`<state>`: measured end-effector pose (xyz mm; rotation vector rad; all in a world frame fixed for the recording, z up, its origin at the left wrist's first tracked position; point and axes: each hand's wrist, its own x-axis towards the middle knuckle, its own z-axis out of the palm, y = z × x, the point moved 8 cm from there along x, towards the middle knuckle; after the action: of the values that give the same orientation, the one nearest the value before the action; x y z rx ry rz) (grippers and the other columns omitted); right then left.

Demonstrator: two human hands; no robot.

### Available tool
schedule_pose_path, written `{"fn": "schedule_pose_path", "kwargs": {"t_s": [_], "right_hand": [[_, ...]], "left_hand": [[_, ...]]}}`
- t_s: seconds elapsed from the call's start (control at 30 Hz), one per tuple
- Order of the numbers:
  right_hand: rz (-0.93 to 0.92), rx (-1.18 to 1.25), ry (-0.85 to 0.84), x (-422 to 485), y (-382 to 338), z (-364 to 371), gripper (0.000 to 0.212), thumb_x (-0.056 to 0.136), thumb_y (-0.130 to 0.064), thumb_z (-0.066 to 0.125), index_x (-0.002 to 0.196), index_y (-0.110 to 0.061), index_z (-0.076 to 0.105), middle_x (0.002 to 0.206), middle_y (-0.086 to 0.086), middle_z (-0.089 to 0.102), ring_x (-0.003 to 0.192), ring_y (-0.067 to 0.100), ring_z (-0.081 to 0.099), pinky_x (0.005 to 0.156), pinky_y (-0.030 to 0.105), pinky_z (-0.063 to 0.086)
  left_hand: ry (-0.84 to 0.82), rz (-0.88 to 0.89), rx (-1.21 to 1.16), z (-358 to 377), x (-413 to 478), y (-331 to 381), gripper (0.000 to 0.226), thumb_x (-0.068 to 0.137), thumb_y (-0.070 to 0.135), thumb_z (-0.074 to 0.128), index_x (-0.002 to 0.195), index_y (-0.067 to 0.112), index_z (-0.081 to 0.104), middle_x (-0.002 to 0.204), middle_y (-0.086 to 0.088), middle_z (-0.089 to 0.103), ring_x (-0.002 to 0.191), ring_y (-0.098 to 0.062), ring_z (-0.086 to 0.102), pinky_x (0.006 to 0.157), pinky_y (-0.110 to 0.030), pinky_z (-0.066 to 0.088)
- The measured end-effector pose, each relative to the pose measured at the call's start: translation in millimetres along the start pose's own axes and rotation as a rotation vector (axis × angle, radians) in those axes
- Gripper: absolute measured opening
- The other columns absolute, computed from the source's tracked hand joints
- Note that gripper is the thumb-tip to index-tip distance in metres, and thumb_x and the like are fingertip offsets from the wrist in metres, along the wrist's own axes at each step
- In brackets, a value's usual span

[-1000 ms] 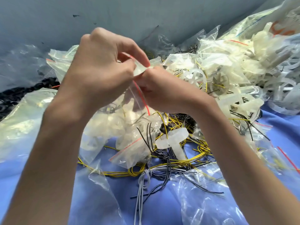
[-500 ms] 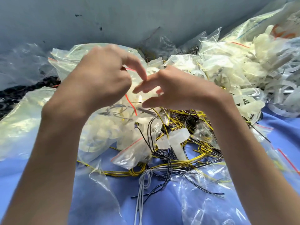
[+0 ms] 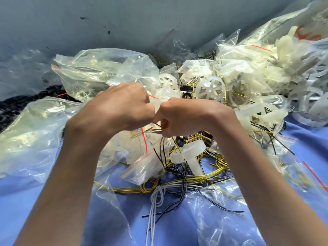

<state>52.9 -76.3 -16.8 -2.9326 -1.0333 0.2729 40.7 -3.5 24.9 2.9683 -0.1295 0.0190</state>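
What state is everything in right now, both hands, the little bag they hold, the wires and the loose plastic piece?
Left hand, curled, gripping the top of the small zip bag.
Right hand, curled, gripping the same bag.
Small zip bag, held between both hands; sealed or not, cannot tell.
Yellow wires, tangled on the blue cloth.
White T-shaped part, loose, lying on the wires.
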Motion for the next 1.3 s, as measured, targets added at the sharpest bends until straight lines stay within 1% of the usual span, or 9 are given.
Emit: {"fn": "schedule_pose_path", "kwargs": {"t_s": [0.1, 0.23, 0.5, 0.67, 0.8, 1.0, 1.1, 1.2, 1.3], "right_hand": [[-0.055, 0.009, 0.099, -0.4, -1.2, -9.1, 0.013, 0.089, -0.014, 0.053, 0.08, -0.017, 0.062, 0.065, 0.001, 0.048, 0.059, 0.021, 0.047, 0.051, 0.031, 0.035], [-0.183, 0.104, 0.347, 0.2, -7.5, -32.3, 0.022, 0.096, -0.01, 0.045, 0.089, -0.005, 0.065, 0.083, 0.007, 0.055, 0.078, 0.027, 0.052, 0.07, 0.034, 0.036], [-0.212, 0.369, 0.881, -25.3, -5.3, -77.5, 0.016, 0.082, -0.011, 0.059, 0.08, -0.005, 0.073, 0.068, 0.007, 0.065, 0.062, 0.02, 0.058, 0.059, 0.023, 0.044], [-0.278, 0.394, 0.725, -19.0, -23.5, -64.5, 0.022, 0.076, -0.002, 0.053, 0.064, -0.018, 0.062, 0.054, 0.008, 0.061, 0.048, 0.014, 0.053, 0.05, 0.014, 0.037], [-0.228, 0.176, 0.448, -2.0, -27.2, -40.2, 0.017, 0.089, -0.012, 0.057, 0.09, 0.001, 0.068, 0.084, 0.022, 0.067, 0.074, 0.035, 0.056, 0.064, 0.031, 0.037], [-0.21, 0.258, 0.209, -10.4, -22.0, -31.4, 0.016, 0.092, -0.035, 0.058, 0.077, -0.034, 0.062, 0.068, -0.005, 0.064, 0.062, 0.01, 0.057, 0.062, 0.027, 0.044], [-0.139, 0.253, 0.253, -14.7, -9.2, -40.3, 0.016, 0.089, -0.033, 0.061, 0.079, -0.025, 0.071, 0.061, -0.004, 0.065, 0.055, 0.007, 0.055, 0.056, 0.024, 0.044], [-0.122, 0.41, 0.538, -21.4, -4.7, -62.7, 0.036, 0.081, -0.004, 0.055, 0.047, -0.014, 0.053, 0.035, -0.007, 0.042, 0.041, 0.003, 0.044, 0.044, 0.01, 0.032], [-0.195, 0.43, 0.63, -19.9, -17.7, -64.5, 0.017, 0.079, 0.005, 0.051, 0.066, 0.003, 0.061, 0.052, 0.008, 0.05, 0.055, 0.011, 0.046, 0.05, 0.018, 0.034]], "left_hand": [[0.032, 0.011, 0.025, 1.7, 2.4, -0.7, 0.053, 0.068, 0.05, 0.043, 0.099, 0.017, 0.07, 0.097, -0.006, 0.066, 0.093, -0.03, 0.059, 0.082, -0.04, 0.051], [0.168, 0.036, -0.035, -5.7, 10.3, -7.9, 0.025, 0.084, 0.025, 0.053, 0.102, 0.017, 0.068, 0.108, -0.007, 0.065, 0.1, -0.032, 0.056, 0.084, -0.038, 0.049], [0.511, 0.09, -0.34, -47.3, -2.7, -8.7, 0.049, 0.076, 0.025, 0.043, 0.118, 0.025, 0.067, 0.102, -0.003, 0.059, 0.099, -0.029, 0.056, 0.088, -0.03, 0.043], [0.614, 0.136, -0.433, -61.4, -12.2, -3.0, 0.053, 0.07, 0.024, 0.038, 0.113, 0.023, 0.069, 0.088, 0.002, 0.054, 0.071, -0.014, 0.047, 0.073, -0.023, 0.042], [0.603, 0.191, -0.459, -59.9, -15.8, 6.9, 0.049, 0.07, 0.023, 0.039, 0.109, 0.024, 0.07, 0.091, 0.002, 0.057, 0.063, -0.01, 0.042, 0.07, -0.021, 0.036], [0.524, 0.263, -0.476, -53.7, -14.3, 11.4, 0.044, 0.077, 0.018, 0.042, 0.112, 0.024, 0.069, 0.093, 0.003, 0.057, 0.058, 0.006, 0.047, 0.06, -0.006, 0.032], [0.51, 0.282, -0.495, -53.1, -13.2, 11.1, 0.044, 0.077, 0.018, 0.042, 0.112, 0.022, 0.069, 0.092, 0.002, 0.056, 0.056, 0.01, 0.046, 0.057, -0.002, 0.03], [0.51, 0.286, -0.509, -52.7, -13.1, 14.5, 0.043, 0.077, 0.018, 0.043, 0.112, 0.021, 0.068, 0.089, 0.004, 0.054, 0.054, 0.01, 0.047, 0.056, -0.002, 0.03], [0.534, 0.294, -0.555, -56.6, -16.3, 14.9, 0.047, 0.073, 0.018, 0.039, 0.109, 0.021, 0.069, 0.082, 0.008, 0.051, 0.051, 0.007, 0.048, 0.051, -0.002, 0.031]]}}
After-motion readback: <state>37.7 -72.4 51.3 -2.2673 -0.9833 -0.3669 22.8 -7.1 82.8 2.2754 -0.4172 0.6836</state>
